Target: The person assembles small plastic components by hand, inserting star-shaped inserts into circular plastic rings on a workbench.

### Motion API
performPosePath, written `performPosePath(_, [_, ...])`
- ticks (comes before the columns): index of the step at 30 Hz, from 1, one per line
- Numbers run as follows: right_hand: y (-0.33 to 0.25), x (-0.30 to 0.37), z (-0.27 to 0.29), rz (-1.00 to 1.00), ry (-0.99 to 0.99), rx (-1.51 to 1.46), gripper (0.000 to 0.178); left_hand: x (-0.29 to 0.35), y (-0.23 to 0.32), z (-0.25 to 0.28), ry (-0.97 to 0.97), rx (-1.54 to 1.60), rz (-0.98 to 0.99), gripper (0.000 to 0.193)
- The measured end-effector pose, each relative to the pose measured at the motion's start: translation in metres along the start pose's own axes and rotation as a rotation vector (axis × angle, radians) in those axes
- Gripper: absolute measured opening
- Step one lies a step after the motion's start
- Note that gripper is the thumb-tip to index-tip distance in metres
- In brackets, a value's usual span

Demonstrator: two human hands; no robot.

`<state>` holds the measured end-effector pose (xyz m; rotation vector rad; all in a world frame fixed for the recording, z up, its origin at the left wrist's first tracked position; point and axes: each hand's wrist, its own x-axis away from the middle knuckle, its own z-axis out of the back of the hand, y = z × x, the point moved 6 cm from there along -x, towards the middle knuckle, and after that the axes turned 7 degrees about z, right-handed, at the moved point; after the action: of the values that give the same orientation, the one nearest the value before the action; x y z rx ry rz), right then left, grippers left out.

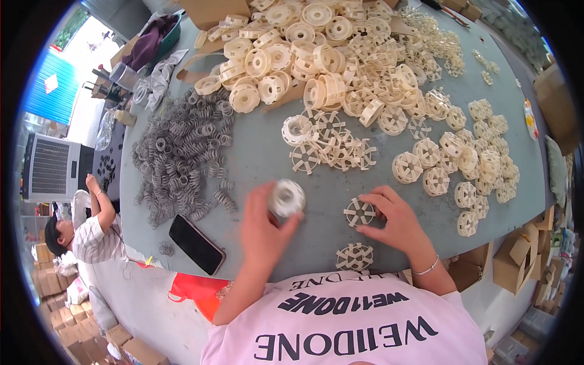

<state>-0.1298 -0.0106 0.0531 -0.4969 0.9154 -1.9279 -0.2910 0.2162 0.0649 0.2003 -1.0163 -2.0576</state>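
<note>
My left hand (261, 222), slightly blurred, is closed round a whitish round plastic housing (287, 198). It is lifted in front of my body, and what lies inside it is too blurred to make out. To its right, the thumb and fingers of my right hand (396, 220) pinch the edge of a cream spoked plastic disc (359, 212). More spoked pieces (354, 258) lie by the table's near edge. Beyond both hands is a small heap of spoked discs (340, 149), with a round housing (297, 129) at its left end.
Grey coil springs (176, 152) cover the left of the table (316, 234); a phone (196, 244) lies nearer me. Cream round housings (304, 52) are heaped at the back. Joined round pieces (486, 161) cluster at right. Another person (91, 228) works at far left.
</note>
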Motion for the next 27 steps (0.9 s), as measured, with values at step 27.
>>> performPosePath(27, [-0.031, -0.016, -0.007, 0.122, -0.046, -0.094, 0.058, 0.045, -0.009, -0.015, -0.129, 0.133, -0.155, 0.066])
